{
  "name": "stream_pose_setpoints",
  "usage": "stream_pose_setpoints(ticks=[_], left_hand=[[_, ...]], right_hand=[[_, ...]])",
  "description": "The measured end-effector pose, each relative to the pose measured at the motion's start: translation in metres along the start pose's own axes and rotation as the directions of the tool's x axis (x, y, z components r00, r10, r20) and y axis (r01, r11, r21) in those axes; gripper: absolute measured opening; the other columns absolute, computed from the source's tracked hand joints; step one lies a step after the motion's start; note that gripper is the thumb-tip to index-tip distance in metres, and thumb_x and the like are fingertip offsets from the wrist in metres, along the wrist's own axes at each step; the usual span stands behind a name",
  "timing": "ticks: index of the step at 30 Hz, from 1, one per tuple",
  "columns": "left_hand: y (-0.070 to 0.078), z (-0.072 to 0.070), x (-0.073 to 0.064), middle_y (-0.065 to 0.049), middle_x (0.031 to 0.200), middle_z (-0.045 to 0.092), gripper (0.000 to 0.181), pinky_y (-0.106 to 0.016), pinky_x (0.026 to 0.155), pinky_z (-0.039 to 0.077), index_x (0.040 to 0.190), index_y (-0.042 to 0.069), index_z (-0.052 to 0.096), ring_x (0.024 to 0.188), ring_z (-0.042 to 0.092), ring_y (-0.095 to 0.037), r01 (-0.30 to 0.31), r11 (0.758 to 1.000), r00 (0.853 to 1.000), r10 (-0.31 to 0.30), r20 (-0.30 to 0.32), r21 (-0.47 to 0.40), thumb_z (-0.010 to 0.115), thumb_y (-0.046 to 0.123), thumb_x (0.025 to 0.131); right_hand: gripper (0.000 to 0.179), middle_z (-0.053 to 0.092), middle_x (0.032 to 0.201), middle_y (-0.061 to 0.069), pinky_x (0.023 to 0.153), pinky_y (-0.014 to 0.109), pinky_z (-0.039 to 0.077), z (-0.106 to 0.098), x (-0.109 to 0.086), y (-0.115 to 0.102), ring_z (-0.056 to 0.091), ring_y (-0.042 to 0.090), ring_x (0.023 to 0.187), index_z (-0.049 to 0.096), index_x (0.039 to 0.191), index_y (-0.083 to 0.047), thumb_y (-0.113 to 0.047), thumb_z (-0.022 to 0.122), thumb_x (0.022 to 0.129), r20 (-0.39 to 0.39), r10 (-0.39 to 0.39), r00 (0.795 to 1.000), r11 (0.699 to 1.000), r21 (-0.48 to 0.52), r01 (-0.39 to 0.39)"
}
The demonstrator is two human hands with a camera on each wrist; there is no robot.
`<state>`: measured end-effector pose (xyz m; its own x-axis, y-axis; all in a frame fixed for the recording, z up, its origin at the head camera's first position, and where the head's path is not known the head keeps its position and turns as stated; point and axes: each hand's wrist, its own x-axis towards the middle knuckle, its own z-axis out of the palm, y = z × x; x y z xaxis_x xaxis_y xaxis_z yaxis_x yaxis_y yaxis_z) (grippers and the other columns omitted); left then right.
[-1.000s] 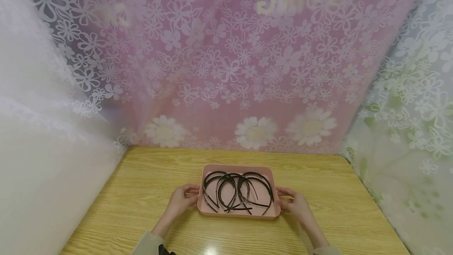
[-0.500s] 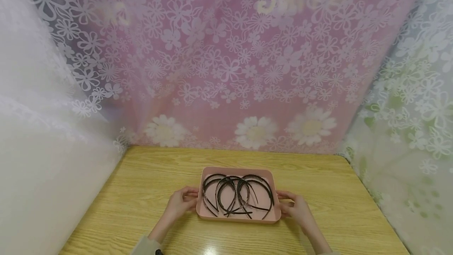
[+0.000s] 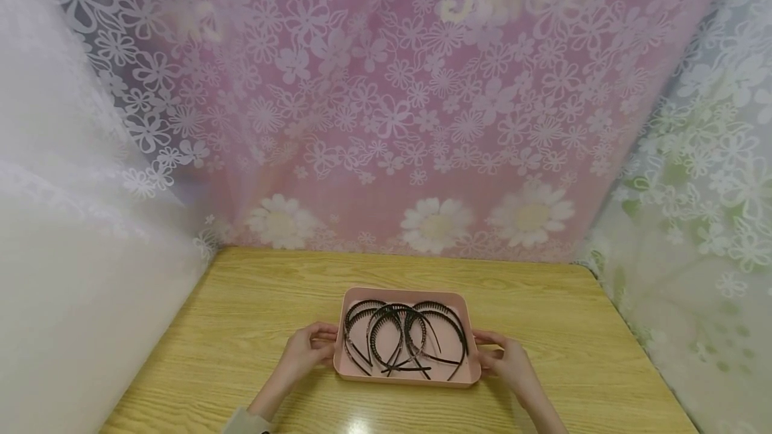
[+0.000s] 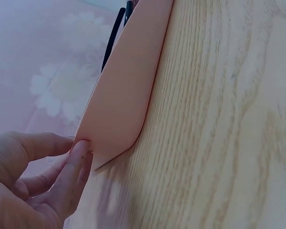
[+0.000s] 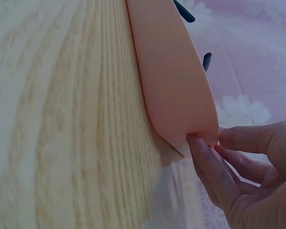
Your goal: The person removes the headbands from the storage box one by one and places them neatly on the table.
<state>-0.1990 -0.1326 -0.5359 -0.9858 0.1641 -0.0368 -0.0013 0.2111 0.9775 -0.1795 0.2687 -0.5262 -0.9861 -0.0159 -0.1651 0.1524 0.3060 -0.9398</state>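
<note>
A shallow pink rectangular tray (image 3: 407,384) lies on the wooden table, holding several black headbands (image 3: 416,369) that overlap one another. Some have comb-like teeth along the arch. My left hand (image 3: 306,350) grips the tray's left end, and the left wrist view has its fingertips (image 4: 81,148) at the rim and outer wall. At the opposite end my right hand (image 3: 505,357) grips in the same way, fingertips (image 5: 195,143) on the wall near the corner. Headband tips (image 4: 113,40) poke above the tray's wall in the wrist views.
The wood-grain table (image 3: 259,293) extends around the tray on all sides. Behind it hangs a pink floral curtain (image 3: 392,119), with a pale sheet (image 3: 90,253) on the left and a white-green floral one (image 3: 693,240) on the right.
Both hands have drawn the tray a little toward the person, the headbands moving along inside it. The hold at each end stays the same.
</note>
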Motion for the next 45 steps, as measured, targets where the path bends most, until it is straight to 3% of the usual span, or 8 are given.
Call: stream_pose_setpoints(ticks=[8, 12, 15, 22, 27, 35, 40, 45], left_hand=[[0.0, 0.0, 0.003, -0.023, 0.105, 0.069, 0.029, -0.031, 0.067, 0.062, 0.117, -0.011, 0.065, 0.093, 0.073, -0.036, -0.066, 0.992, 0.998, 0.063, 0.026, 0.112, 0.069, -0.005, 0.089], [0.002, 0.003, 0.008, -0.016, 0.106, 0.071, 0.031, -0.03, 0.07, 0.061, 0.121, -0.006, 0.066, 0.093, 0.073, -0.031, -0.127, 0.954, 0.991, 0.134, -0.007, 0.271, 0.071, 0.0, 0.091], [0.005, 0.007, 0.011, -0.018, 0.111, 0.072, 0.034, -0.036, 0.076, 0.061, 0.126, -0.007, 0.064, 0.095, 0.073, -0.033, -0.178, 0.899, 0.976, 0.214, -0.048, 0.399, 0.069, 0.003, 0.094], [0.015, 0.026, 0.022, -0.034, 0.142, 0.052, 0.043, -0.061, 0.107, 0.041, 0.141, -0.015, 0.049, 0.13, 0.051, -0.051, -0.306, 0.686, 0.912, 0.409, -0.002, 0.66, 0.056, 0.004, 0.103], [0.009, 0.034, 0.028, -0.031, 0.155, 0.038, 0.059, -0.068, 0.111, 0.032, 0.15, -0.012, 0.039, 0.143, 0.033, -0.052, -0.304, 0.567, 0.906, 0.421, 0.048, 0.766, 0.059, 0.019, 0.104], [-0.002, 0.037, 0.033, -0.024, 0.159, 0.035, 0.073, -0.075, 0.11, 0.025, 0.155, -0.005, 0.034, 0.147, 0.03, -0.047, -0.275, 0.522, 0.921, 0.385, 0.065, 0.807, 0.063, 0.034, 0.101], [-0.004, 0.037, 0.034, -0.021, 0.162, 0.032, 0.074, -0.075, 0.111, 0.024, 0.157, -0.002, 0.033, 0.149, 0.026, -0.044, -0.258, 0.532, 0.933, 0.353, 0.066, 0.807, 0.06, 0.039, 0.102], [-0.006, 0.036, 0.033, -0.022, 0.16, 0.034, 0.074, -0.076, 0.109, 0.024, 0.155, -0.003, 0.035, 0.148, 0.028, -0.046, -0.273, 0.529, 0.926, 0.371, 0.07, 0.803, 0.062, 0.039, 0.101]], right_hand=[[0.048, 0.059, 0.129, 0.03, 0.072, 0.041, 0.062, 0.0, -0.001, 0.0, 0.073, 0.033, 0.095, 0.053, 0.14, 0.01, 0.002, 0.068, 0.095, -0.009, 0.01, 1.0, 1.0, 0.004, -0.01], [0.048, 0.059, 0.128, 0.03, 0.071, 0.042, 0.062, 0.0, 0.001, 0.001, 0.073, 0.033, 0.095, 0.053, 0.14, 0.01, 0.001, 0.068, 0.095, -0.013, 0.017, 1.0, 1.0, 0.002, -0.017], [0.049, 0.059, 0.128, 0.03, 0.072, 0.041, 0.062, 0.0, 0.002, 0.002, 0.073, 0.033, 0.095, 0.053, 0.141, 0.01, 0.001, 0.068, 0.095, -0.009, 0.011, 1.0, 1.0, -0.001, -0.011], [0.049, 0.059, 0.127, 0.031, 0.071, 0.041, 0.062, 0.0, 0.001, 0.002, 0.073, 0.034, 0.094, 0.052, 0.141, 0.011, 0.002, 0.067, 0.095, 0.002, -0.013, 1.0, 1.0, 0.001, 0.013], [0.049, 0.06, 0.126, 0.031, 0.071, 0.041, 0.062, 0.0, -0.001, -0.001, 0.073, 0.035, 0.094, 0.052, 0.14, 0.012, 0.002, 0.067, 0.095, 0.007, -0.027, 1.0, 1.0, -0.001, 0.027], [0.047, 0.062, 0.123, 0.028, 0.07, 0.039, 0.062, 0.001, -0.001, -0.004, 0.073, 0.033, 0.091, 0.056, 0.138, 0.009, 0.004, 0.069, 0.093, -0.018, -0.019, 1.0, 0.999, -0.046, 0.018], [0.048, 0.064, 0.119, 0.026, 0.067, 0.04, 0.062, 0.0, 0.001, -0.007, 0.072, 0.032, 0.089, 0.057, 0.137, 0.009, 0.006, 0.069, 0.091, -0.018, -0.037, 0.999, 0.993, -0.11, 0.034], [0.042, 0.067, 0.119, 0.021, 0.067, 0.037, 0.061, -0.005, 0.004, -0.012, 0.071, 0.03, 0.092, 0.062, 0.134, 0.003, -0.006, 0.071, 0.094, -0.033, -0.071, 0.997, 0.966, -0.251, 0.06]])
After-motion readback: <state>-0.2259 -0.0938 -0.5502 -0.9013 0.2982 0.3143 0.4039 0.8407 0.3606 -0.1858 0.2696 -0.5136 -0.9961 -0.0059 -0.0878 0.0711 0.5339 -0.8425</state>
